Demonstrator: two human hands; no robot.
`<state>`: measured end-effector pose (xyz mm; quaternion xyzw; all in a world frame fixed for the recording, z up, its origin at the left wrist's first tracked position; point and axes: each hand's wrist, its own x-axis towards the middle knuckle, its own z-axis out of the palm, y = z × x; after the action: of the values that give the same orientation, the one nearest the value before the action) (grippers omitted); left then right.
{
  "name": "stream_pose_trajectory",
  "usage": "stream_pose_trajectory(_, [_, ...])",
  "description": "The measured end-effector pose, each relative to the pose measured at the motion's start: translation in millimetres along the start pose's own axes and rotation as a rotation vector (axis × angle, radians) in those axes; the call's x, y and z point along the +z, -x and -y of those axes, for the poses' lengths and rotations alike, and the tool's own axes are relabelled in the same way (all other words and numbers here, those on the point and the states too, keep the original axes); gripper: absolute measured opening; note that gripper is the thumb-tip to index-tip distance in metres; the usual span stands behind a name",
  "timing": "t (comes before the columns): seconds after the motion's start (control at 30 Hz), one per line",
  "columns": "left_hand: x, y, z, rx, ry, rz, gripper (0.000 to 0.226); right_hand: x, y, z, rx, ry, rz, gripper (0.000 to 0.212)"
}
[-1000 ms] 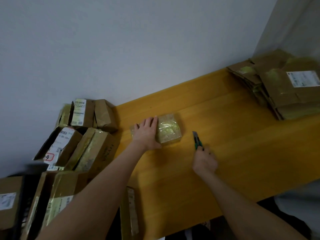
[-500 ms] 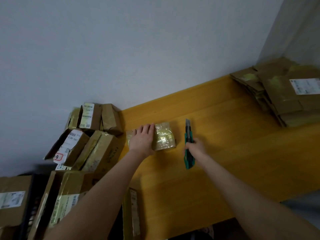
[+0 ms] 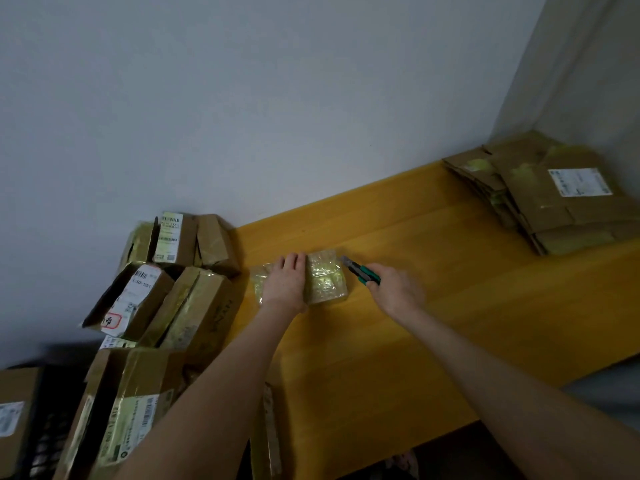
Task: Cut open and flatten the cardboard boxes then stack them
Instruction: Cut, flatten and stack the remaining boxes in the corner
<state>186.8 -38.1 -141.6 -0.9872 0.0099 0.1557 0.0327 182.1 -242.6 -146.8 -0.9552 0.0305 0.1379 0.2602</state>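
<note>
A small cardboard box wrapped in shiny yellowish tape lies on the yellow wooden table. My left hand rests flat on top of its left half, pressing it down. My right hand grips a green utility knife, whose blade tip sits at the box's upper right corner. A stack of flattened cardboard boxes lies at the far right of the table by the wall corner.
A heap of taped, labelled cardboard boxes piles up left of the table against the wall. One more box sits at the bottom left edge. A narrow carton leans against the table's front left side.
My right hand has turned the knife and brought its blade from beside the box to the box's upper right corner. My left hand has stayed pressing on the box.
</note>
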Motion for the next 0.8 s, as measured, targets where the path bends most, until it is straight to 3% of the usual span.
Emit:
stream_pose_trajectory(0.2, [1.6,0.2,1.3,0.007,0.013,-0.02,0.12,-6.4,2.1,4.8,-0.045,0.172,0.138,0.049])
stream_pose_trajectory(0.33, [1.8,-0.6,2.2,0.017,0.002,-0.024,0.121,-5.9,3.8,11.4,-0.059,0.277,0.097,0.039])
stream_pose_trajectory(0.47, [1.3,-1.8,2.7,0.024,0.005,-0.026,0.12,-6.8,2.3,13.1,-0.047,0.325,0.085,0.043])
stream_pose_trajectory(0.53, [1.1,-2.5,3.5,0.029,0.009,-0.022,0.12,-5.1,1.0,12.5,-0.028,0.147,0.128,0.04])
stream_pose_trajectory(0.67, [1.6,-2.1,4.5,0.034,0.012,-0.018,0.119,-5.8,-4.8,6.1,0.127,-0.497,0.218,0.034])
stream_pose_trajectory(0.8, [1.1,-2.4,3.9,0.035,0.014,-0.011,0.12,-13.9,-2.2,-2.3,0.013,-0.378,0.228,0.045])
